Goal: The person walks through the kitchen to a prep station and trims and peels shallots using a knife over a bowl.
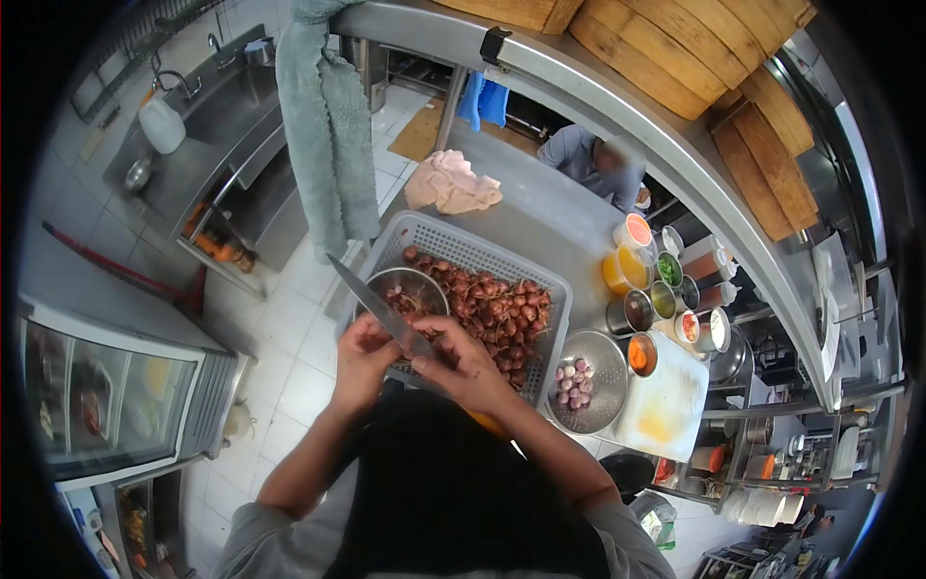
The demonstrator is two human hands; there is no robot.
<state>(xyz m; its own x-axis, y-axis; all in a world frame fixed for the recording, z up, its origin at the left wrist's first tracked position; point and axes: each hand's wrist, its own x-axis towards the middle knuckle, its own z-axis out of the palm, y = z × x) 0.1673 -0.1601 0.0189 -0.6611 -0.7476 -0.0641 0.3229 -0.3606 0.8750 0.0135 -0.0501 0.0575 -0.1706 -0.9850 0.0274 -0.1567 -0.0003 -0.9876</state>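
Observation:
My right hand point(468, 367) is closed around a knife point(371, 297) whose long blade points up and to the left. My left hand point(365, 362) is pinched close beside the blade; whatever lies between its fingers is hidden. Under the blade, a round metal bowl point(439, 292) holds reddish skins and scraps. It sits inside a grey plastic basket point(562, 299), where many unpeeled shallots point(492, 304) are heaped. To the right, a perforated metal colander point(603, 381) contains several peeled purple-white shallots point(574, 384).
Behind the basket lie pale pink pieces of raw meat or skin point(453, 181). Tubs of sauces and chopped ingredients point(627, 270) and a stained white cutting board point(666, 400) stand right. A grey towel point(328, 135) hangs at left. Another person point(593, 164) is beyond the counter.

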